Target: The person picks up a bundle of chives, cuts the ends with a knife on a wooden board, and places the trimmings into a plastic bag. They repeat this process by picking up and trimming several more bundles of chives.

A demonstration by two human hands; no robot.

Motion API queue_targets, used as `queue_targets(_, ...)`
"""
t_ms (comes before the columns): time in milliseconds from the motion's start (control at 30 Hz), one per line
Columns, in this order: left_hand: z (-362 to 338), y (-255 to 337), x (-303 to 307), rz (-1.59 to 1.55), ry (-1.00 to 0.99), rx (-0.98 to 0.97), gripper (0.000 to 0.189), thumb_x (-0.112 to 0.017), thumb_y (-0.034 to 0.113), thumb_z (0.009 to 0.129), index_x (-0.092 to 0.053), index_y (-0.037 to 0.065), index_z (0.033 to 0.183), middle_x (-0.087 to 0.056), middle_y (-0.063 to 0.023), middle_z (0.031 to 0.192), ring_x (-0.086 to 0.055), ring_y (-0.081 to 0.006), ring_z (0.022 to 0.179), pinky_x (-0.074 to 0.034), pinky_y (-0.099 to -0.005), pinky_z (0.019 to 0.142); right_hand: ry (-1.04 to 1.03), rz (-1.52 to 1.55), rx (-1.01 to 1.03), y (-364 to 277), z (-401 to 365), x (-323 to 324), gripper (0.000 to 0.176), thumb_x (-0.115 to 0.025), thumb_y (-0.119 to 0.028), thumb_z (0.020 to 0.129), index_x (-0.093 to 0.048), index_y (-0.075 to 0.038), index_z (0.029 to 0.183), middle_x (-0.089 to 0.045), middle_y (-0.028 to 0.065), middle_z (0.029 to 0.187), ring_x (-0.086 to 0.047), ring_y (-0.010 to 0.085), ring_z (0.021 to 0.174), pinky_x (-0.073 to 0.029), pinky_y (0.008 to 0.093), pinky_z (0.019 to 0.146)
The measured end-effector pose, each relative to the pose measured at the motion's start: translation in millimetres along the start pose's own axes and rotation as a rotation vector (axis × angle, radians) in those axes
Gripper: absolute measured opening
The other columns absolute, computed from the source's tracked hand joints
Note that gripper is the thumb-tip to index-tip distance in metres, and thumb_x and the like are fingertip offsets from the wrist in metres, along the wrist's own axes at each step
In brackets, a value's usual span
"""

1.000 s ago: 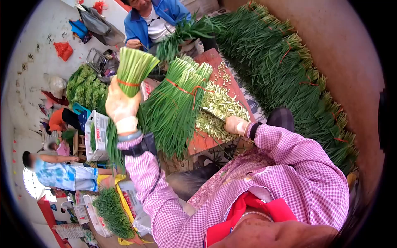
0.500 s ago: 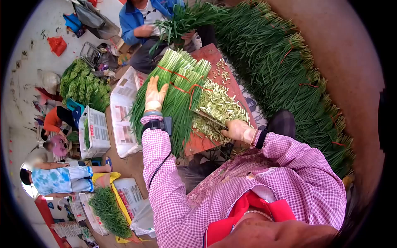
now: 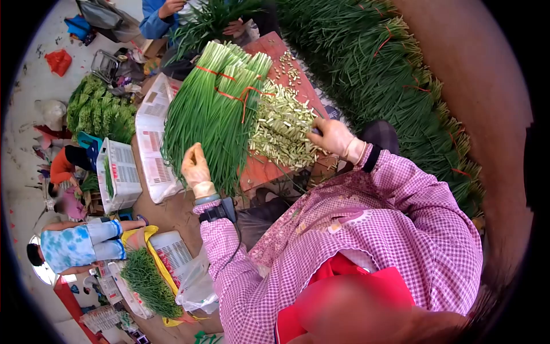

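Bundles of green garlic chives, tied with red bands, lie on a red board, their pale ends trimmed level. A heap of cut stem pieces is beside them. My gloved left hand is by the leafy ends, fingers drawn together; whether anything is between them cannot be made out. My gloved right hand is closed around the handle of a knife at the heap's near side. The knife's blade is hard to make out against the cut pieces.
A long row of banded chives lines the right side. White crates stand left of the board. A co-worker in a blue sleeve handles greens at the far end. Another person stands at the left, near chives on yellow sheeting.
My left hand has come off the bundles and drawn back toward me, its spread fingers now closed together. My right hand has moved the knife back from the trimmed ends. The view has shifted.
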State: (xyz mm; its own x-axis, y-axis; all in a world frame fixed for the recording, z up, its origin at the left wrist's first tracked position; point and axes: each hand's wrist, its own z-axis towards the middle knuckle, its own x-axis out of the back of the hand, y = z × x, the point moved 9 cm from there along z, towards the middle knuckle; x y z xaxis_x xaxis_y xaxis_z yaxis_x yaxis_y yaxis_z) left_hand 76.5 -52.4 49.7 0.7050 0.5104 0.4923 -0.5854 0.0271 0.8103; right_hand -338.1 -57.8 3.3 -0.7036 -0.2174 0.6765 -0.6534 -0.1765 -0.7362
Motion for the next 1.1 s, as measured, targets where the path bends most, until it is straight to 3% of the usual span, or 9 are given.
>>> queue_targets(133,-49,-5,-43,-0.077,-0.141,0.105,0.021,-0.066,0.019,0.094,-0.071,-0.001,0.100,-0.067,0.0015,0.085,-0.056,-0.0063,0.074,-0.048,-0.0227,0.068,0.029,0.145,-0.150,34,7,16,0.043,-0.057,-0.037,0.092,-0.062,0.000,0.115,-0.066,0.0267,0.084,-0.065,0.0410,0.083,-0.050,0.0468,0.076)
queue_targets(233,-82,-21,-82,-0.181,-0.315,0.220,0.019,-0.064,0.016,0.094,-0.071,0.000,0.101,-0.071,-0.0041,0.089,-0.063,-0.0104,0.079,-0.050,-0.0235,0.073,0.031,0.245,-0.246,71,11,14,0.041,-0.058,-0.034,0.092,-0.063,0.001,0.112,-0.068,0.0244,0.089,-0.067,0.0351,0.081,-0.051,0.0416,0.074)
queue_targets(367,-97,-35,-109,-0.221,-0.382,0.251,0.019,-0.064,0.015,0.094,-0.070,-0.001,0.102,-0.071,-0.0047,0.086,-0.063,-0.0095,0.076,-0.050,-0.0223,0.071,0.059,0.438,-0.336,92,18,16,0.029,-0.057,-0.025,0.096,-0.064,0.002,0.104,-0.063,0.0060,0.072,-0.058,0.0130,0.062,-0.049,0.0292,0.060)
queue_targets(467,-96,-39,-127,-0.197,-0.463,0.298,0.023,-0.063,0.017,0.094,-0.067,-0.002,0.108,-0.069,-0.0039,0.087,-0.059,-0.0077,0.067,-0.048,-0.0219,0.063,0.073,0.472,-0.331,105,31,16,0.028,-0.056,-0.025,0.096,-0.063,0.002,0.103,-0.061,0.0046,0.071,-0.057,0.0125,0.056,-0.047,0.0289,0.052)
queue_targets(533,-101,-57,-139,-0.314,-0.500,0.537,0.023,-0.062,0.017,0.095,-0.066,-0.002,0.108,-0.070,-0.0067,0.086,-0.059,-0.0091,0.062,-0.049,-0.0230,0.061,0.049,0.480,-0.336,118,42,12,0.025,-0.055,-0.025,0.097,-0.061,0.000,0.098,-0.058,0.0032,0.069,-0.054,0.0113,0.053,-0.045,0.0280,0.049)
queue_targets(767,-105,-72,-132,-0.242,-0.474,0.542,0.023,-0.063,0.016,0.095,-0.066,-0.001,0.110,-0.068,-0.0055,0.084,-0.059,-0.0083,0.064,-0.049,-0.0227,0.061,0.047,0.646,-0.511,165,51,-7,0.025,-0.054,-0.024,0.097,-0.060,-0.001,0.091,-0.056,0.0015,0.065,-0.049,0.0104,0.049,-0.040,0.0274,0.045)
queue_targets(900,-100,-49,-58,-0.350,-0.312,0.403,0.025,-0.064,0.013,0.094,-0.063,-0.001,0.115,-0.069,-0.0074,0.091,-0.061,-0.0096,0.074,-0.050,-0.0219,0.069,0.000,0.681,-0.444,185,54,-28,0.029,-0.054,-0.028,0.096,-0.064,-0.002,0.090,-0.054,0.0001,0.061,-0.047,0.0110,0.049,-0.037,0.0273,0.045)
queue_targets(1033,-108,-38,103,-0.208,0.103,0.309,0.026,-0.064,0.011,0.094,-0.064,0.001,0.118,-0.069,-0.0066,0.098,-0.063,-0.0108,0.083,-0.051,-0.0238,0.077,-0.073,0.565,-0.407,160,44,-32,0.030,-0.054,-0.030,0.097,-0.064,-0.004,0.085,-0.055,-0.0005,0.063,-0.047,0.0093,0.053,-0.037,0.0262,0.049)
queue_targets(1100,-138,-26,191,-0.059,0.313,0.276,0.026,-0.064,0.010,0.094,-0.064,0.000,0.117,-0.069,-0.0052,0.098,-0.063,-0.0106,0.084,-0.051,-0.0243,0.077,-0.190,0.770,-0.456,168,40,-54,0.031,-0.052,-0.030,0.099,-0.061,-0.006,0.082,-0.056,0.0007,0.063,-0.047,0.0107,0.047,-0.036,0.0265,0.046)
